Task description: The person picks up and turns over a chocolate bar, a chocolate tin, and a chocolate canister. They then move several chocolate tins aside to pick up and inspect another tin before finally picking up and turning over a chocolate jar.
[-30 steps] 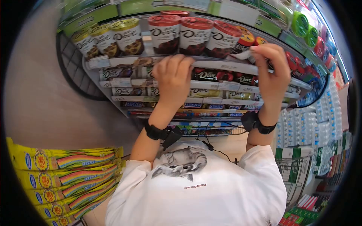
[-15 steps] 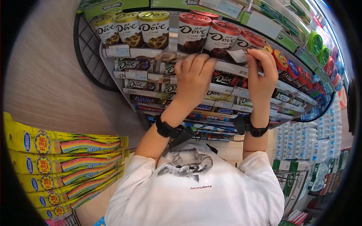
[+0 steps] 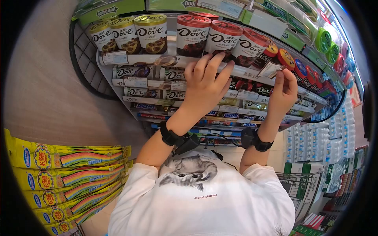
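My right hand (image 3: 284, 89) pinches the corner of a white price tag (image 3: 271, 70) at the top shelf's front edge, below the red-lidded cups. My left hand (image 3: 208, 80) has its fingers spread, with the fingertips at the shelf edge (image 3: 145, 59) just beneath a red-lidded Dove cup (image 3: 223, 37); nothing shows in its grasp. Another red-lidded Dove cup (image 3: 192, 36) stands to the left, and one more (image 3: 249, 48) to the right. Farther left are yellow-lidded Dove cups (image 3: 151, 34).
Lower shelves hold Dove bars (image 3: 136, 71) and Snickers (image 3: 233, 115). Round colored tubs (image 3: 300, 67) stand on the right. A black wire basket side (image 3: 84, 63) curves at the left. Yellow candy packs (image 3: 43, 157) hang lower left; wrapped bottles (image 3: 311, 143) are stacked lower right.
My right hand and the price tag have moved right and down along the shelf edge, uncovering a red-lidded cup. My left hand's fingers have spread wider. The view has shifted slightly.
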Motion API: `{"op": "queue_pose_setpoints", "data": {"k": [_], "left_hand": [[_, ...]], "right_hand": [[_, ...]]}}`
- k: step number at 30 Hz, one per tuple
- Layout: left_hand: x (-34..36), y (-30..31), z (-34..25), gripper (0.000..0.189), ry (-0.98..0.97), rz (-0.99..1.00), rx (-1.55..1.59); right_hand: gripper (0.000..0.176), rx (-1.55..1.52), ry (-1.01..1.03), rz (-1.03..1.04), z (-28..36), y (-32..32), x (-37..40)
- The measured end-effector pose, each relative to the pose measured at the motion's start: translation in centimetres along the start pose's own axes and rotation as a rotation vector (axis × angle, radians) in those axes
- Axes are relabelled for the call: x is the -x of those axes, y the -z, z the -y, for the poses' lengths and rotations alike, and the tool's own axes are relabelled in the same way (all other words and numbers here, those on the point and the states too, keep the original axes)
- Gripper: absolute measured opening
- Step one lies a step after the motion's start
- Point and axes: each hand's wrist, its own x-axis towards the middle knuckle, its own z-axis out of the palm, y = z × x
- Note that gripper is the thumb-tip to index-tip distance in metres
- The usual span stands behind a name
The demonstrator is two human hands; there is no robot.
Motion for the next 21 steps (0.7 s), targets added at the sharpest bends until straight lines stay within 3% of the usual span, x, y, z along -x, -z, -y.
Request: {"op": "queue_pose_setpoints", "data": {"k": [21], "left_hand": [[-1.1,-1.3,-1.0,0.039,0.055,0.094,0.050]], "right_hand": [[0.013,0.028,-0.040,-0.006,-2.5,2.4,1.6]]}}
